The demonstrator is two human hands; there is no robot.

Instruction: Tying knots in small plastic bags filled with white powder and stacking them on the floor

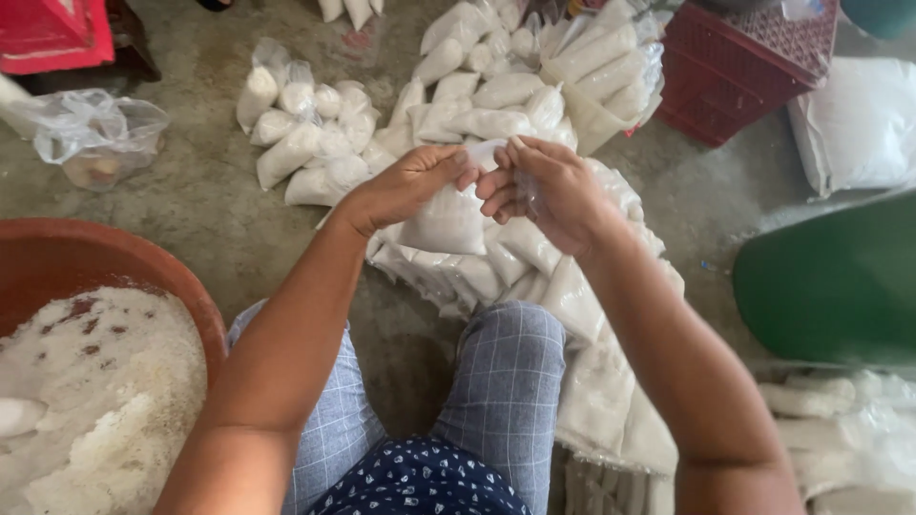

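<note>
— What are the hands doing?

— Both are up in front of the person, close together, pinching the top of one small clear bag of white grains (447, 221). The left hand (408, 183) grips the bag's neck from the left with fingers curled shut on the plastic; the right hand (546, 189) meets it from the other side, fingertips closed on the same twisted top. The filled part of the bag hangs just below the left hand.

— And where is that bag relative to everything else?

— It is held in the air above the floor (205, 205), over a heap of filled bags (534, 257) that lies beyond the person's knees. More filled bags (305, 133) sit in a loose cluster farther off to the left, and another pile (515, 67) stretches toward a red crate (735, 67) at the top right.

— Anything closer in?

— A brown basin (114, 262) at the lower left, holding loose white grains (105, 401). A crumpled clear plastic bag (91, 133) lies on the floor behind it. On the right, a green container (830, 286) stands near a white sack (854, 124).
</note>
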